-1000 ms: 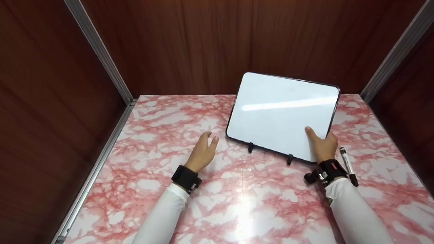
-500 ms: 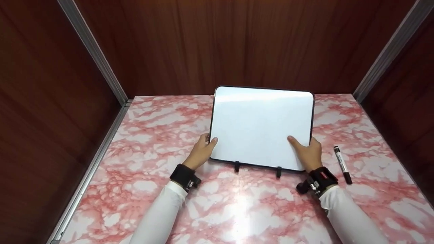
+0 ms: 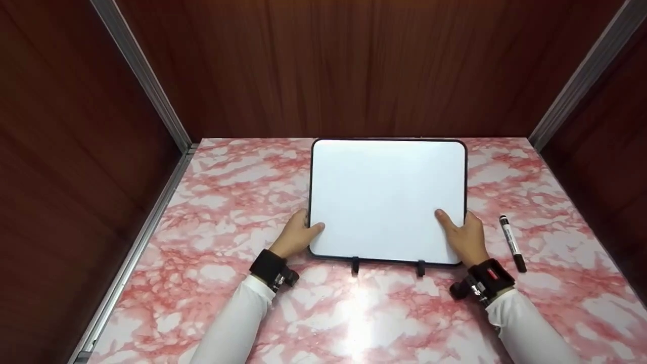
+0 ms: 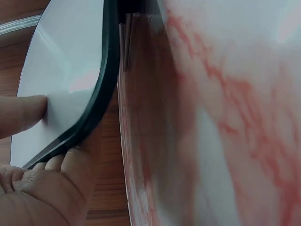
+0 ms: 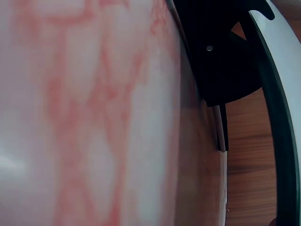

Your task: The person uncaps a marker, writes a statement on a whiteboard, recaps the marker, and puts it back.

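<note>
A white board with a dark rim and rounded corners (image 3: 386, 197), a whiteboard by its look, leans back on a black stand (image 5: 214, 61) whose two small hooks show at its lower edge. My left hand (image 3: 294, 235) grips the left edge near the lower corner, thumb on the white face and fingers behind the rim. On the opposite edge my right hand (image 3: 466, 240) holds the board likewise, its thumb lying on the face. In the left wrist view the left thumb (image 4: 23, 113) presses the white surface. The right hand is almost wholly out of the right wrist view.
A black-and-white marker (image 3: 512, 243) lies on the red-and-white marbled table (image 3: 227, 273), right of my right hand. Dark wood panels (image 3: 328, 65) with metal corner posts enclose the back and both sides.
The board has moved left and nearer to me and turned to sit nearly square. My left hand, apart from it a second ago, has taken hold of its left edge.
</note>
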`<action>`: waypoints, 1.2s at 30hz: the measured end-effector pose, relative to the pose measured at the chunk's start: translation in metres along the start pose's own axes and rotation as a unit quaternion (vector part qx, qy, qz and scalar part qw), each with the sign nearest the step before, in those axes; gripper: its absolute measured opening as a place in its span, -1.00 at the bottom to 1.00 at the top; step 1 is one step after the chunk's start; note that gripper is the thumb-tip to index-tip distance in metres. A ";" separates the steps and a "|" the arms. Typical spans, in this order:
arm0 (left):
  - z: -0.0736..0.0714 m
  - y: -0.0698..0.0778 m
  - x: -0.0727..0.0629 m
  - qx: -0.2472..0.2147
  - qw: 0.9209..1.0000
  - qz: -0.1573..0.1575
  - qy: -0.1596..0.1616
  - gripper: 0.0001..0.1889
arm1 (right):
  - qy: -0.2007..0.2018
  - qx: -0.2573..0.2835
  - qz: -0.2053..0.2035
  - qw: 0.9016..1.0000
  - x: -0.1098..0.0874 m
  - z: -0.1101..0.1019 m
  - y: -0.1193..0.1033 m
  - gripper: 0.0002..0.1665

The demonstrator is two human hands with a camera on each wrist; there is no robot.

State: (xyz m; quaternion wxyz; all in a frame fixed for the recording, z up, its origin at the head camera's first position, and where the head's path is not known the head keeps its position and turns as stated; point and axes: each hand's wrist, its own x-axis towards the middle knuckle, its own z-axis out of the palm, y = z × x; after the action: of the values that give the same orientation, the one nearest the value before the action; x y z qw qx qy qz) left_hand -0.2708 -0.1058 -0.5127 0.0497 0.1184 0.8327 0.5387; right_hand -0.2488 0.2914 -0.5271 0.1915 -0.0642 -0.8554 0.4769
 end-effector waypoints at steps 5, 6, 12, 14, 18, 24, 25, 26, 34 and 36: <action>-0.001 -0.002 -0.007 -0.033 0.999 0.004 -0.015 -0.71 | -0.034 0.014 -0.004 0.999 -0.009 -0.010 0.002 -0.40; 0.000 -0.001 -0.010 -0.037 0.999 0.005 -0.019 -0.71 | -0.044 0.016 -0.001 0.999 -0.011 -0.012 0.001 -0.40; 0.001 -0.001 -0.023 -0.056 0.997 0.018 -0.042 -0.67 | -0.115 0.026 0.003 0.993 -0.021 -0.031 -0.001 -0.39; 0.002 0.000 -0.027 -0.055 0.997 0.020 -0.046 -0.67 | -0.144 0.039 0.005 0.989 -0.023 -0.039 -0.001 -0.41; 0.005 0.003 -0.037 -0.052 0.997 0.025 -0.058 -0.65 | -0.201 0.061 0.014 0.977 -0.026 -0.053 -0.003 -0.43; 0.007 0.006 -0.056 -0.040 0.996 0.029 -0.072 -0.51 | -0.276 0.075 0.023 0.958 -0.029 -0.067 -0.002 -0.48; 0.007 0.006 -0.058 -0.036 0.996 0.029 -0.072 -0.51 | -0.283 0.074 0.017 0.956 -0.029 -0.069 -0.001 -0.50; 0.007 0.007 -0.060 -0.038 0.996 0.026 -0.072 -0.52 | -0.286 0.073 0.011 0.955 -0.028 -0.071 0.000 -0.53; 0.000 0.043 -0.076 -0.048 0.996 0.007 -0.069 -0.66 | -0.170 -0.003 -0.056 0.984 -0.007 -0.113 0.006 -0.61; 0.000 0.045 -0.076 -0.045 0.997 0.011 -0.067 -0.65 | -0.121 -0.060 -0.051 0.990 0.001 -0.125 0.009 -0.58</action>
State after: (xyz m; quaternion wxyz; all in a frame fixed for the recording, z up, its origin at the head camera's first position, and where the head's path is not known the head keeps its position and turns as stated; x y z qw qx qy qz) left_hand -0.1905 -0.1076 -0.4747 0.1052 0.1611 0.8013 0.5665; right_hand -0.2020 0.3948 -0.4753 0.1067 0.0266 -0.9015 0.4187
